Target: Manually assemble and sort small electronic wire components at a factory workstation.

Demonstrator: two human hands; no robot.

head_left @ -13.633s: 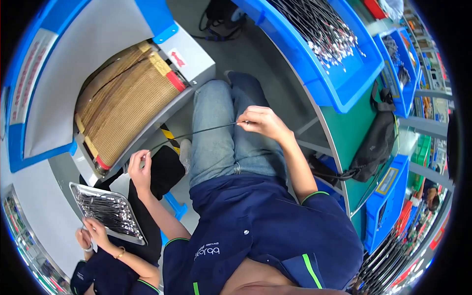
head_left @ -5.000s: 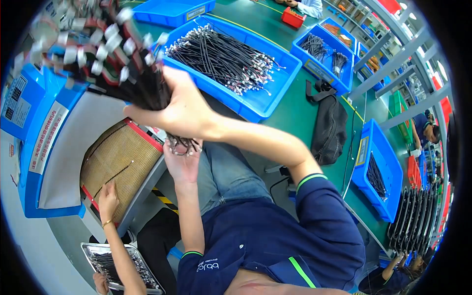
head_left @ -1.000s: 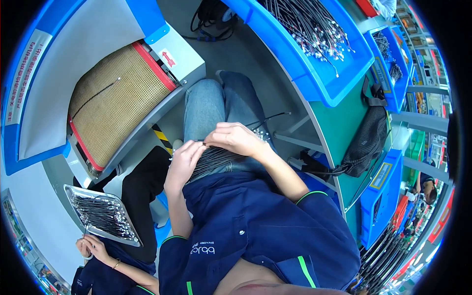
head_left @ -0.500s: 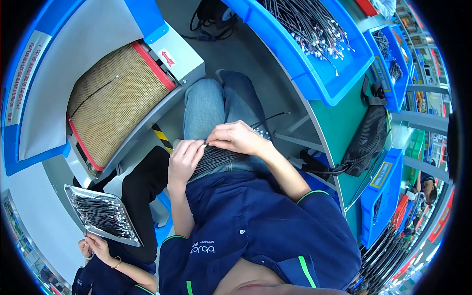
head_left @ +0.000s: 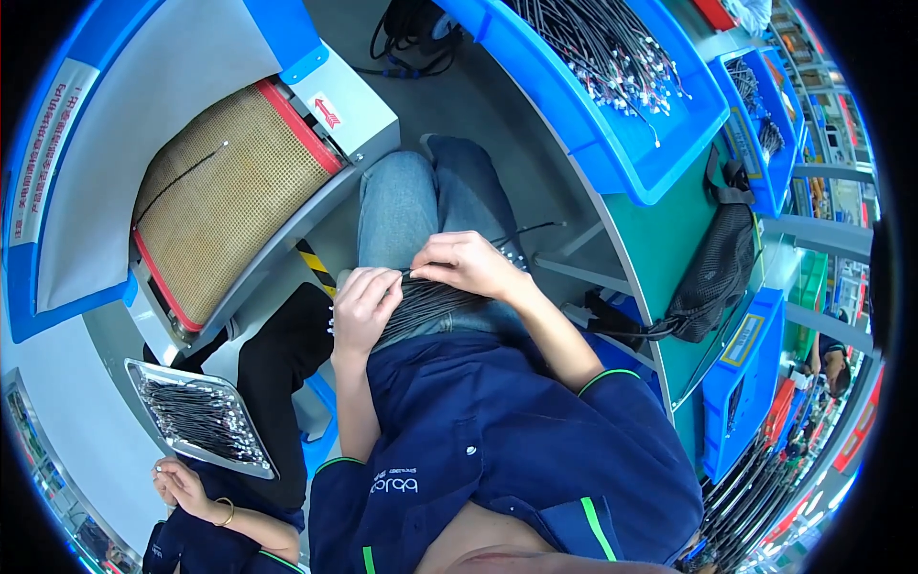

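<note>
We're pinching a cable (head_left: 406, 274) with left hand (head_left: 363, 304) and right hand (head_left: 467, 265), likely steadying it, while our lap (head_left: 397, 220) is supporting the bundle (head_left: 421, 308)

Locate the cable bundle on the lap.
In the head view, the cable bundle lies across the jeans near the centre, under the left hand and right hand, beside the dark blue shirt.

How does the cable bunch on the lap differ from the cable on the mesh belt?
The lap bunch has many cables packed side by side; the belt cable is a single strand. The left hand and right hand are at the lap bunch, while no hand touches the belt cable. Both look black with pale tips.
</note>
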